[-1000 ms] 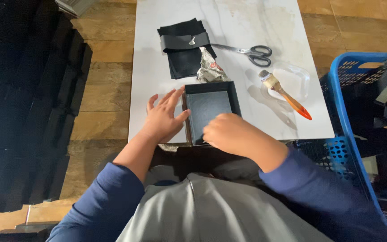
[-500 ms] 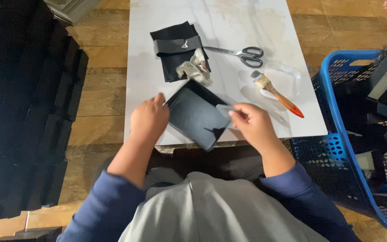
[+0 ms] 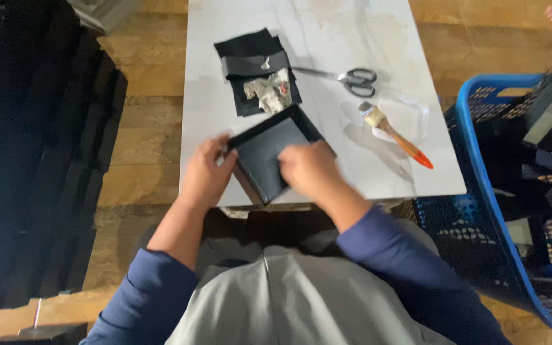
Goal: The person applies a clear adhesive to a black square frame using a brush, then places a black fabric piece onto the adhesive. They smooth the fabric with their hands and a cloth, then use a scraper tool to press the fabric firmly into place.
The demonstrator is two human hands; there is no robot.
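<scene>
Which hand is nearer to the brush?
Right. The right hand rests on the black tray, just left of the brush; the left hand grips the tray's far left edge, farther off.

A shallow black square tray (image 3: 264, 155) with raised rims sits turned cornerwise between the hands. The left hand (image 3: 204, 179) grips its left edge; the right hand (image 3: 309, 170) lies flat over its dark inner face.
</scene>
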